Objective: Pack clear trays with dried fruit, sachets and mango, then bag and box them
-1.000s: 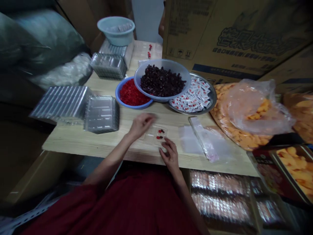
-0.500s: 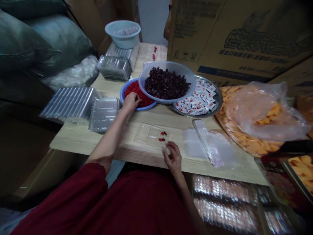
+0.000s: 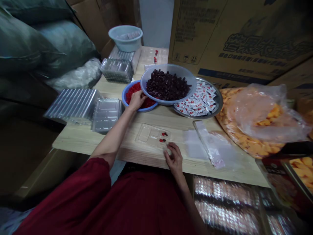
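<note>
My left hand [image 3: 137, 99] reaches over the blue basin of red pieces [image 3: 132, 90], its fingertips by the rim of the translucent bowl of dark pieces [image 3: 168, 85]. Its fingers are bent, and what they hold, if anything, is hidden. My right hand [image 3: 174, 156] rests at the near right corner of a clear plastic tray [image 3: 144, 133], thumb and fingers curved apart. Two red and two dark pieces [image 3: 163, 137] lie in the tray's right compartments. A metal basin of small white packets [image 3: 198, 101] sits partly under the translucent bowl.
Clear tray stacks [image 3: 106, 114] stand at the left, more behind under a pale blue basin [image 3: 126, 37]. Clear plastic sleeves [image 3: 210, 143] lie at the right, beside a bag of orange pieces [image 3: 254, 120]. A big carton [image 3: 220, 39] stands behind.
My left hand has moved slightly right and forward over the red pieces, nearer the translucent bowl. My right hand stays at the tray's corner. The camera view has shifted a little.
</note>
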A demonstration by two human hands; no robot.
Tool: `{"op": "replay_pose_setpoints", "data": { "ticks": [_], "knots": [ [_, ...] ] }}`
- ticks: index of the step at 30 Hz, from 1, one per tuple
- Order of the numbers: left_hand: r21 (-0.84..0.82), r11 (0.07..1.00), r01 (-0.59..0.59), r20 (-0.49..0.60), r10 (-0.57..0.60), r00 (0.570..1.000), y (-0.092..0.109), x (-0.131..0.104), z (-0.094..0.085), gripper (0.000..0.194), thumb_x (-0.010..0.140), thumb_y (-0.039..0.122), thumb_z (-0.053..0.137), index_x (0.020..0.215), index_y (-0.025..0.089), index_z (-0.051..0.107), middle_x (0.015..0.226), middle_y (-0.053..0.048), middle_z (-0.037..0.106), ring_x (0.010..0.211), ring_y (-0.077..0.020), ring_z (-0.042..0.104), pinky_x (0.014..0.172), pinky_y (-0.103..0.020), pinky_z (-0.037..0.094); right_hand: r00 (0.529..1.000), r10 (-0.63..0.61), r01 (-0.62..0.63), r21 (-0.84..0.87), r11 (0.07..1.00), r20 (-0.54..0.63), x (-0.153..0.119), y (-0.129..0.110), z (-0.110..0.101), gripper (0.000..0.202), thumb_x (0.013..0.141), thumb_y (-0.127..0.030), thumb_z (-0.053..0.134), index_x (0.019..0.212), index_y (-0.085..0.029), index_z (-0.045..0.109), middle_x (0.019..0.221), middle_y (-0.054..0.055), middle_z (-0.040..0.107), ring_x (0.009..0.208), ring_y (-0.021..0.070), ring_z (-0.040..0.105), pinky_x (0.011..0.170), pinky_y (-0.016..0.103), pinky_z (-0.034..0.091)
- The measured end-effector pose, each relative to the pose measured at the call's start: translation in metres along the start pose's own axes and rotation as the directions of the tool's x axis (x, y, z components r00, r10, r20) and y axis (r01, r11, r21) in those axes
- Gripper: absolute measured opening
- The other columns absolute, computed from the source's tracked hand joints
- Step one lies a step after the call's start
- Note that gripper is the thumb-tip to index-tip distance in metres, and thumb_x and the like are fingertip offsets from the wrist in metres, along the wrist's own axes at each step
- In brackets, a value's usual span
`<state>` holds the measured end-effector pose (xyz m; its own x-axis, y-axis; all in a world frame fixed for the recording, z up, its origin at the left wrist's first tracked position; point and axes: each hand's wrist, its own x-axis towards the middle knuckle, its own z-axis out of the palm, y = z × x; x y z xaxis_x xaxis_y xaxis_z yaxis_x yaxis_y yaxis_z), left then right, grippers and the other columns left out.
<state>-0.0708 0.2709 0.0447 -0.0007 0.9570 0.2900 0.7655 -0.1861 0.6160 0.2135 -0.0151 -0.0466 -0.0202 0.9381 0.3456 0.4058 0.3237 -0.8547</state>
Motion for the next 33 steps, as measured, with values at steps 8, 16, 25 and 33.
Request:
{"op": "replay_pose_setpoints", "data": {
  "ticks": [8, 16, 25, 33],
  "knots": [
    [-0.166, 0.984, 0.057, -0.076, -0.071, 0.995, -0.008, -0.004, 0.014, 0.007, 0.078, 0.016, 0.064, 0.073, 0.017, 0.058, 0.069, -0.001, 0.060, 0.070, -0.0158, 0.057, 0.079, -0.029, 0.048, 1.000, 0.024, -0.024, -0.008, 1.000, -0.007, 0.002, -0.004, -0.002, 0.023, 0.096, -0.025, 0.062, 0.118, -0.022, 0.069, 0.123, 0.013, 0.065, 0.121, 0.0259, 0.061, 0.105, 0.048, 0.052],
    [-0.644, 0.722, 0.255, 0.041, -0.300, 0.953, -0.007, -0.022, -0.009, 0.014, 0.075, 0.026, 0.068, 0.082, 0.014, 0.063, 0.071, 0.000, 0.066, 0.060, -0.0118, 0.061, 0.065, -0.025, 0.052, 1.000, 0.010, -0.010, -0.004, 1.000, 0.003, 0.002, -0.003, -0.002, 0.023, 0.096, -0.025, 0.062, 0.118, -0.022, 0.069, 0.123, 0.013, 0.065, 0.121, 0.0259, 0.061, 0.106, 0.048, 0.051],
    [-0.096, 0.992, 0.077, -0.056, -0.083, 0.995, -0.018, -0.008, -0.026, 0.016, 0.077, 0.033, 0.072, 0.081, 0.018, 0.067, 0.076, -0.002, 0.067, 0.072, -0.0175, 0.059, 0.074, -0.031, 0.046, 1.000, 0.002, -0.002, -0.013, 1.000, 0.000, 0.000, 0.001, 0.000, 0.024, 0.097, -0.024, 0.061, 0.120, -0.023, 0.068, 0.125, 0.012, 0.065, 0.122, 0.0257, 0.060, 0.106, 0.049, 0.051],
    [0.182, 0.977, 0.108, 0.239, -0.151, 0.959, 0.006, -0.014, -0.008, 0.019, 0.069, 0.033, 0.079, 0.075, 0.020, 0.068, 0.078, -0.009, 0.069, 0.081, -0.0263, 0.064, 0.077, -0.034, 0.046, 1.000, 0.003, -0.003, -0.009, 1.000, -0.005, 0.001, 0.000, 0.000, 0.024, 0.097, -0.023, 0.061, 0.119, -0.022, 0.068, 0.123, 0.012, 0.065, 0.121, 0.0252, 0.060, 0.105, 0.048, 0.052]
  ]
}}
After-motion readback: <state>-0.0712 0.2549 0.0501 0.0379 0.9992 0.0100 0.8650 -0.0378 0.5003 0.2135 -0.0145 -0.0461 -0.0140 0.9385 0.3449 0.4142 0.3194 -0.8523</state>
